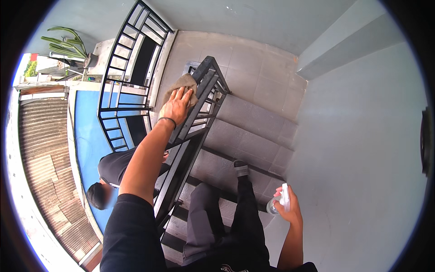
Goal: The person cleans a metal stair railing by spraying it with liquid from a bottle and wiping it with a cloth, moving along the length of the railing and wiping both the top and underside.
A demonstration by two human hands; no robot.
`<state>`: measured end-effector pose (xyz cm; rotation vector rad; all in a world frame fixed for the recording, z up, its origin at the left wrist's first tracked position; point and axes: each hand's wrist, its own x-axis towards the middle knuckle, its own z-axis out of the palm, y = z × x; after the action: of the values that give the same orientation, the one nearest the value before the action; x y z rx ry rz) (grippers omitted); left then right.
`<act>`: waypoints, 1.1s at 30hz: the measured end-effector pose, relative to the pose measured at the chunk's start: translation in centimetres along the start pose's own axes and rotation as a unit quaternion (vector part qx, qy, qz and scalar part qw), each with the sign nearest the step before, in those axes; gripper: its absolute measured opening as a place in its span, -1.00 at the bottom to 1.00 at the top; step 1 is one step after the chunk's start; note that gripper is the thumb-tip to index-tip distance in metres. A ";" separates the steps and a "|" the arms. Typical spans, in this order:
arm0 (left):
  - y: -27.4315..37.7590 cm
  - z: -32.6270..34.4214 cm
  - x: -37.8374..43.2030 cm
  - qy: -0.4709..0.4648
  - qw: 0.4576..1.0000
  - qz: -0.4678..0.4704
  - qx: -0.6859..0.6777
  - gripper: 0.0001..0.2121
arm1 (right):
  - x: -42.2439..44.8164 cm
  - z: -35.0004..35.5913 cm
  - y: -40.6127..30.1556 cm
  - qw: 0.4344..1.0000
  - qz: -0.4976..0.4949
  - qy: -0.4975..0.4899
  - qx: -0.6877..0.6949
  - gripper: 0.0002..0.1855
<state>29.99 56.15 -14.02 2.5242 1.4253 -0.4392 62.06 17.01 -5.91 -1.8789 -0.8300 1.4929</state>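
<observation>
My left hand [176, 105] presses a brown cloth [181, 85] flat against the top rail of a black metal stair railing [204, 73]. The fingers lie spread over the cloth, near the railing's upper corner post. Off to the right, my right hand [290, 205] grips a clear spray bottle [274, 205] with a white trigger head [284, 193]. That bottle is held over the stairs, close to the grey wall. Its lower part is partly hidden by the fingers.
Grey tiled steps [234, 139] rise to a landing [251, 64]; my sandalled foot [241, 168] rests on one. Beyond the railing, another person [117, 166] in a dark cap bends low. A second black railing [125, 61], a potted cactus [90, 60] and a corrugated roof [44, 136] lie left. A grey wall [357, 153] bounds the right.
</observation>
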 end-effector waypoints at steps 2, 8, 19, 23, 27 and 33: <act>0.2 0.7 2.2 -0.001 1.000 0.007 0.003 -0.39 | 0.6 -0.1 -0.2 1.000 -0.010 0.021 -0.008 -0.63; 0.9 2.0 8.2 0.001 1.000 -0.001 0.003 -0.42 | 3.2 -0.1 -0.4 0.999 0.016 0.045 -0.013 -0.63; 2.6 4.4 21.3 0.003 1.000 0.001 -0.015 -0.48 | 13.7 1.8 0.3 0.988 -0.057 0.139 0.043 -0.62; 1.6 6.5 23.0 0.026 0.995 0.048 0.084 -0.52 | 16.8 2.5 -0.6 0.988 -0.082 0.126 0.042 -0.61; 1.8 5.5 19.9 -0.010 1.000 0.006 -0.025 -0.50 | 16.8 2.4 -3.1 0.992 -0.107 0.060 0.005 -0.61; 0.2 3.7 9.9 -0.010 0.998 0.008 -0.062 -0.48 | 17.8 1.1 -4.1 0.988 -0.150 -0.017 0.021 -0.61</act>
<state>34.44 62.72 -21.02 2.4258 1.3804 -0.3604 63.66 33.47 -13.81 -1.6186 -1.0373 1.3466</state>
